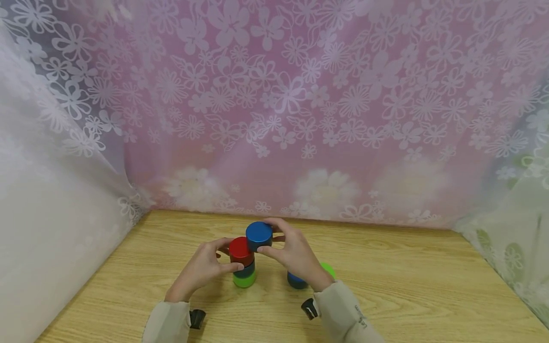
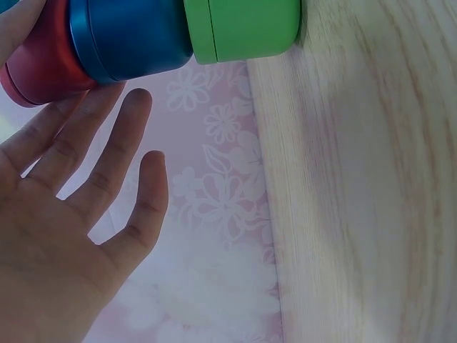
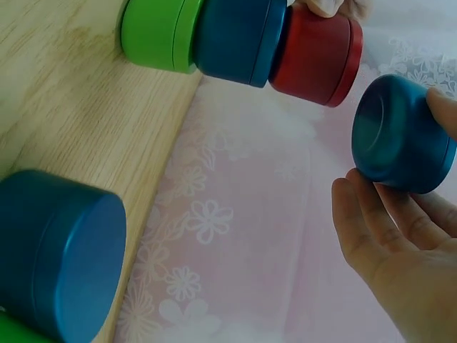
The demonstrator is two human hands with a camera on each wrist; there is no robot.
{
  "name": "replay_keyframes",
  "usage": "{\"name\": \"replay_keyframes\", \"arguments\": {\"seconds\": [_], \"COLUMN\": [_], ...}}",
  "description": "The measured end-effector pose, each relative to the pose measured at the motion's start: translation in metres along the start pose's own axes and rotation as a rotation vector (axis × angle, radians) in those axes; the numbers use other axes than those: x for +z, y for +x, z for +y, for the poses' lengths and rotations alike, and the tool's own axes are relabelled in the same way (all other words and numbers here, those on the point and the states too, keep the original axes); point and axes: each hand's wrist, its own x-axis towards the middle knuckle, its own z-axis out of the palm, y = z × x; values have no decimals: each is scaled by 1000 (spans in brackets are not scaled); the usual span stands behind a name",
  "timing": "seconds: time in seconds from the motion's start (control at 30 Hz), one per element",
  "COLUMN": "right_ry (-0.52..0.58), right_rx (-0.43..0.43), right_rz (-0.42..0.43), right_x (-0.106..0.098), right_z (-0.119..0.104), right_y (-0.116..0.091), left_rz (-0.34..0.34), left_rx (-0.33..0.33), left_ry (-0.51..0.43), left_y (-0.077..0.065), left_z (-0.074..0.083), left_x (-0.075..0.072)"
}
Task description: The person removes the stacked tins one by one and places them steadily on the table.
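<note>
Three tins are forming a column on the table (image 1: pixel 407 295): btm green tin (image 1: pixel 244 280), mid blue tin (image 2: pixel 136 39), red tin (image 1: pixel 241 248) on top. The L hand (image 1: pixel 200 267) is gripping the red tin, thumb in front & fingers behind, prob. b/c such a narrow column is needing a steadying hold up high. The R hand (image 1: pixel 292 250) is grasping the raised blue tin (image 1: pixel 259 232) by its sides, thumb vs. fingers, prob. so nothing's blocking its underside, which is facing down. That tin's hanging clear of the table, about level w/ the red tin's top & just to its R, w/ a small gap showing between the two. Further R, the other blue tin (image 3: pixel 71 250) is standing on the table, w/ the second green tin (image 1: pixel 328 269) partly hiding behind the R forearm; can't tell if they're touching. They're sitting well apart from the column, prob. so they aren't crowding the hands.
</note>
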Motion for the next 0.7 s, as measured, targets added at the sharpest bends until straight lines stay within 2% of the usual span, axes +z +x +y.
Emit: {"name": "replay_keyframes", "arguments": {"seconds": [0.7], "right_ry": [-82], "right_rx": [20], "right_rz": [21], "right_x": [-19], "right_z": [15], "right_y": [-15], "left_rz": [13], "left_rx": [-25], "left_ry": [-25], "left_y": [1], "left_z": [-1], "left_x": [3]}}
